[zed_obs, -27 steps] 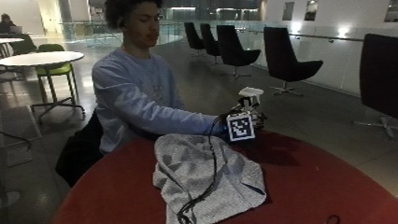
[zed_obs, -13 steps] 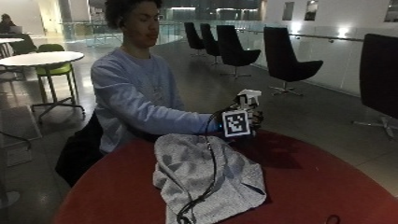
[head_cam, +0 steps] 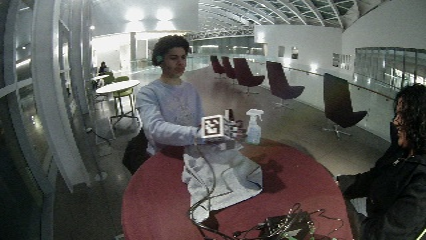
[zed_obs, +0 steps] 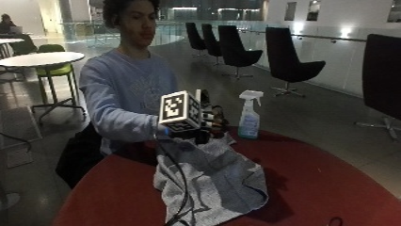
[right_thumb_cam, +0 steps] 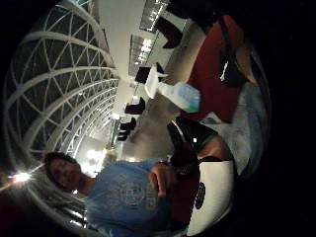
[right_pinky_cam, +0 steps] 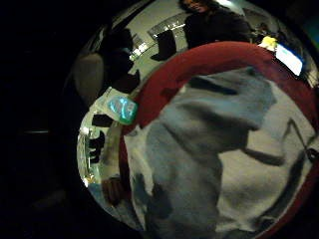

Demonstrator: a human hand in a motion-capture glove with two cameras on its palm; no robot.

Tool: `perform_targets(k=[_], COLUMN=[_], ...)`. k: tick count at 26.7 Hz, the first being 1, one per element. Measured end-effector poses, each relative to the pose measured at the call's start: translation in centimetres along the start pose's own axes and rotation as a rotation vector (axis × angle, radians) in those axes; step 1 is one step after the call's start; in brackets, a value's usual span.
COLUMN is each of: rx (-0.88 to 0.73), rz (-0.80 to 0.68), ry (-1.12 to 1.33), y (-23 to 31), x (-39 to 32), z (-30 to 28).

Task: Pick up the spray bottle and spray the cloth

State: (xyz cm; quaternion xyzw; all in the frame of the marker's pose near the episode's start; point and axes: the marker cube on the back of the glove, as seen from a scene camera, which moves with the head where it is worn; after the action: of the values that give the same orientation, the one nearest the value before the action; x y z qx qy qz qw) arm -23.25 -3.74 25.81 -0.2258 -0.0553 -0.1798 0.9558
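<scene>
I cannot tell how my fingers are set; my black-gloved right hand (zed_obs: 204,127) hangs raised above the near end of the crumpled grey cloth (zed_obs: 213,181) on the round red table (zed_obs: 325,183), and nothing shows held in it. The clear plastic spray bottle with bluish liquid and a white trigger head (zed_obs: 249,115) stands upright on the table near its far rim, just beyond the cloth's edge. It lies to the side of my hand, apart from it, its long axis vertical. My palm faces down toward the cloth, not the bottle. I judge the reach must go sideways over the cloth to close round the bottle's body below the trigger.
</scene>
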Motion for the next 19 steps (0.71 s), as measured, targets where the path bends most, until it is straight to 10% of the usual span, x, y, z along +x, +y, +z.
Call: perform_targets(k=[19], rx=[0.174], rz=[0.125], ry=[0.394], y=[14.9], x=[10.1], z=[-15.8])
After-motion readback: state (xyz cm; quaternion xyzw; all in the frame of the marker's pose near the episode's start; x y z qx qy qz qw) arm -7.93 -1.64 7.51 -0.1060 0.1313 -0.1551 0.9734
